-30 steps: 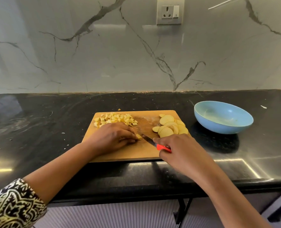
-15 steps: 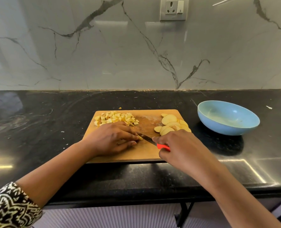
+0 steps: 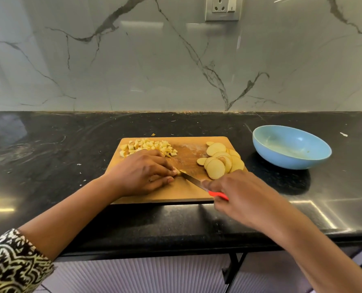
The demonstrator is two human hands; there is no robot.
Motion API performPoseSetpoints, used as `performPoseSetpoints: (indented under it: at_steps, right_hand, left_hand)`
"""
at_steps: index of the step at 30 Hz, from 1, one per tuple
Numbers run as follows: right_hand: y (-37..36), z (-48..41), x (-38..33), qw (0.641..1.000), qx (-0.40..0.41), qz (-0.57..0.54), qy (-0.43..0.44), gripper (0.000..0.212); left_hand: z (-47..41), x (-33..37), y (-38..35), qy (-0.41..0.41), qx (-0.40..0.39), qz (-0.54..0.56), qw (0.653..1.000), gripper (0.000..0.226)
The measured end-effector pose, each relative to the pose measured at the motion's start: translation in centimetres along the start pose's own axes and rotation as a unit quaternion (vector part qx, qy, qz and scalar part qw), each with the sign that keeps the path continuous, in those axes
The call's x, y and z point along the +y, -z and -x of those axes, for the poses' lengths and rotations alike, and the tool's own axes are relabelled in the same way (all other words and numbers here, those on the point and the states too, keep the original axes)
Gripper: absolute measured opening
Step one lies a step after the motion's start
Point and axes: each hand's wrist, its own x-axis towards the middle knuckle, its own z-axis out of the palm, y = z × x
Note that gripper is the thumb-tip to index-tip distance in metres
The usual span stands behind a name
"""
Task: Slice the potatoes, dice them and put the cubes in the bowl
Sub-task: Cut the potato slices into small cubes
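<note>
Drawn back off the slices (image 3: 220, 160), the right grip (image 3: 237, 193) clasped the knife (image 3: 193, 181), tip against a potato piece (image 3: 181, 171) pinched on the board (image 3: 188, 194) by the left grip (image 3: 144, 172), whose near fingertips (image 3: 172, 173) a slipping blade could nick.

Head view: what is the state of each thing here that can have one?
potato cubes: diced, piled at the far left of the board.
potato slices: sliced, undiced, overlapping on the right.
potato piece: pinched under the left hand.
knife: gripped by the right hand, blade at that piece.
bowl: upright, no cubes inside.
</note>
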Motion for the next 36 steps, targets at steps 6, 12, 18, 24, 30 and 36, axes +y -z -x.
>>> performPoseSetpoints:
  at_steps: [6, 12, 18, 24, 30, 36]
  right_hand:
    - [1.4, 0.6, 0.7, 1.000, -0.012, 0.004, -0.010, 0.043]
    - [-0.1, -1.6, -0.1, 0.998, 0.007, -0.059, -0.025, 0.043]
    - [-0.9, -1.2, 1.8, 0.968, 0.053, -0.219, -0.108, 0.038]
    - [-1.6, 0.5, 2.5, 0.952, 0.117, -0.226, -0.167, 0.040]
    - [-1.7, 2.9, 0.2, 0.973, 0.134, -0.137, -0.127, 0.040]
    - [-2.0, 2.2, -0.3, 0.978, 0.133, -0.117, -0.111, 0.035]
  left_hand:
    - [-0.3, -0.4, 0.0, 0.150, 0.006, 0.152, 0.977, 0.019]
    - [-1.2, -0.8, 0.9, 0.215, 0.018, 0.224, 0.950, 0.024]
    - [-1.2, -0.4, 1.3, 0.174, 0.004, 0.198, 0.965, 0.021]
    - [-4.0, 0.3, 1.2, 0.111, -0.169, 0.200, 0.959, 0.028]
    - [-3.8, 1.2, 0.0, 0.140, -0.068, 0.149, 0.976, 0.017]
    - [-2.7, 2.0, -0.5, 0.250, 0.018, 0.069, 0.966, 0.021]
